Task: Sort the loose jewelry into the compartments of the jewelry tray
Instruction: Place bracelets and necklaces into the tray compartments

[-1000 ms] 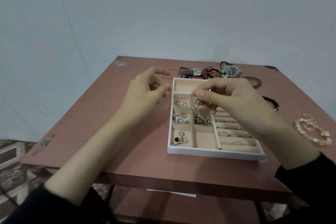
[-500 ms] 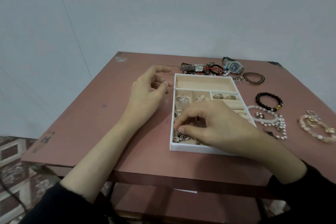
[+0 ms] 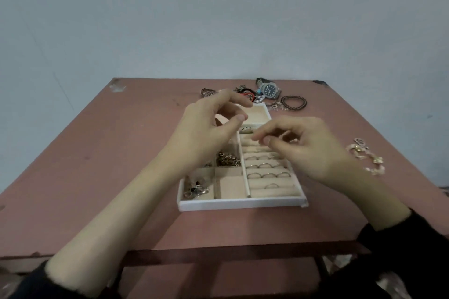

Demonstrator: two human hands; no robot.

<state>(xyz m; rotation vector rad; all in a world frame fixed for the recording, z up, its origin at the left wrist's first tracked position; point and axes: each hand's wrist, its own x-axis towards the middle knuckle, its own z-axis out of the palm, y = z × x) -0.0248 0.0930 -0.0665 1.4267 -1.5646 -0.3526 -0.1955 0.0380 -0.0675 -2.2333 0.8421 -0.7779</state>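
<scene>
Both hands above jewelry tray (image 3: 240, 204); left hand (image 3: 206, 126) grip apart, right hand (image 3: 303, 145) grip unclear.

Setting: a plain indoor room, most likely domestic; no shop or lab fittings appear. Evidence: a bare pale blue-grey wall (image 3: 218, 19) fills the view from 10 to 2 o'clock. A worn reddish-brown table (image 3: 97, 165) with chipped corners stands against it. Patterned floor tiles (image 3: 340, 264) show below the table edge at 5 o'clock. Personal jewellery lies loose at 12 to 3 o'clock, including a wristwatch (image 3: 269, 90).
</scene>
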